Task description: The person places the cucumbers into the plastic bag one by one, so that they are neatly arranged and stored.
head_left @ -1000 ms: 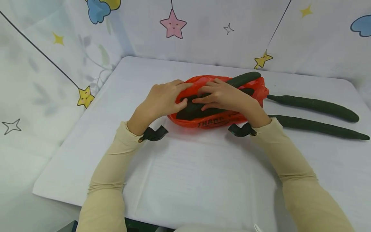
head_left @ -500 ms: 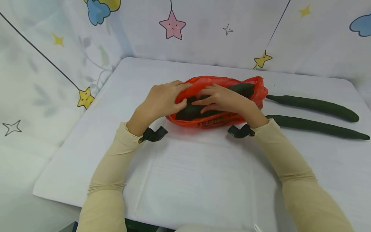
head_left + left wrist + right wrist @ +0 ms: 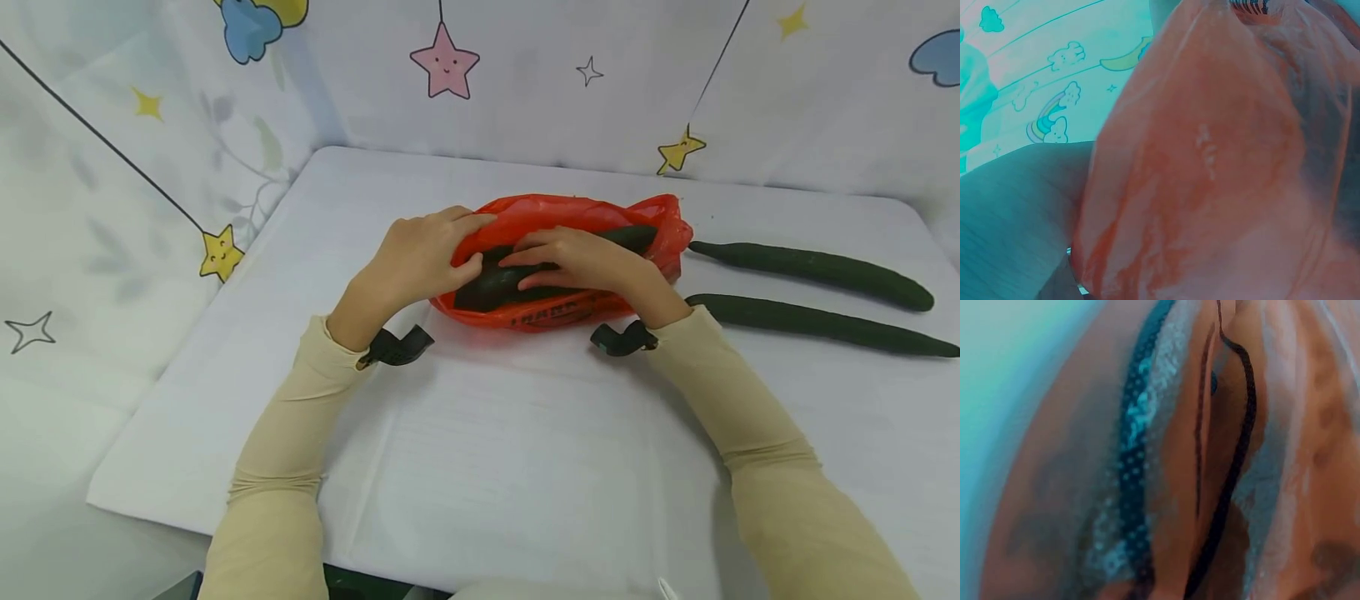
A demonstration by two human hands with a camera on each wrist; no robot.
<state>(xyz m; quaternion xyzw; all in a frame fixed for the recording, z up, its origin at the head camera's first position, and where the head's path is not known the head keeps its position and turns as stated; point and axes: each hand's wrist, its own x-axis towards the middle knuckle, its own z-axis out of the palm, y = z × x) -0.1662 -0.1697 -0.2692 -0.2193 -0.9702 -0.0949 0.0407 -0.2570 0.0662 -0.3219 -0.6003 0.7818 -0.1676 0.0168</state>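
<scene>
- Left hand (image 3: 416, 257) is touching the bag (image 3: 540, 215), seemingly steadying its rim; whether clamped, I cannot tell.
- Right hand (image 3: 588, 260), fingers apart, is resting on cucumbers (image 3: 486, 289) inside the bag, probably settling them.

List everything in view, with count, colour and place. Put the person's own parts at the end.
Bag: 1, red, toward the back of the table, mouth open.
Bagged cucumbers: count unclear, partly hidden, dark green, in the bag.
Loose cucumbers: 2, dark green, on the table right of the bag.
Table: 1, white, under the bag.
Backdrop: count of sheets unclear, whitish with printed stars and clouds, behind and left of the table.
Cropped items: count unclear, dark, bottom edge, too little shown to name.
Wrist mounts: 2, black, one at each wrist.
Sleeves: 2, cream, along both arms.
Left grip: 1, bare, holding the bag's left end.
Right grip: 1, bare, over the bagged cucumbers.
</scene>
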